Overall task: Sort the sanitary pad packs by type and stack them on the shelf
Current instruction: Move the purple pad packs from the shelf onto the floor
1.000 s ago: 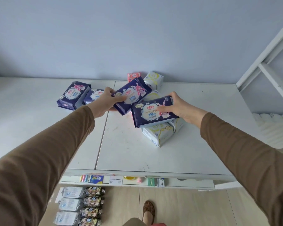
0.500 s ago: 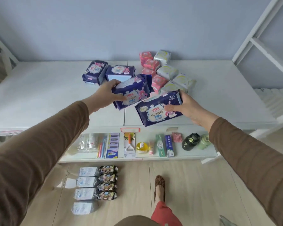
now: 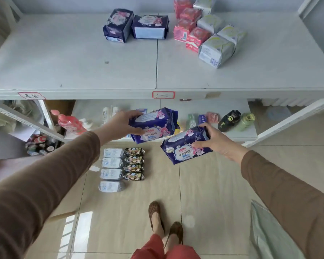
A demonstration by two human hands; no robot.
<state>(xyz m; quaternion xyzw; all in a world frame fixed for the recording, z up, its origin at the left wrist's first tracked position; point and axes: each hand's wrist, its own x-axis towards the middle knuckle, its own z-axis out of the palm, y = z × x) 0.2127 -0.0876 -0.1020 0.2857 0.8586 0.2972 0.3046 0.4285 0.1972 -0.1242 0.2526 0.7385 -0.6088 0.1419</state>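
Note:
My left hand (image 3: 120, 126) grips a dark purple sanitary pad pack (image 3: 153, 126) by its left end. My right hand (image 3: 216, 141) grips a second dark purple pack (image 3: 185, 146) by its right end. Both packs hang in the air below the top shelf's front edge, over the floor. On the top shelf (image 3: 82, 58), two more dark purple packs (image 3: 137, 25) sit side by side at the back. Right of them stand several pink-red packs (image 3: 189, 25) and several white-green packs (image 3: 219, 42).
The lower shelf (image 3: 238, 133) carries bottles, toothpaste boxes and small toiletries. On the tiled floor lie a column of light grey packs (image 3: 111, 169) and a column of dark brown packs (image 3: 134, 164). My feet (image 3: 165, 223) stand near the bottom. A pink bottle (image 3: 69, 124) stands at the left.
Both hands have come down and back from the top shelf with their purple packs, now below its front edge. The view has tilted down towards the floor.

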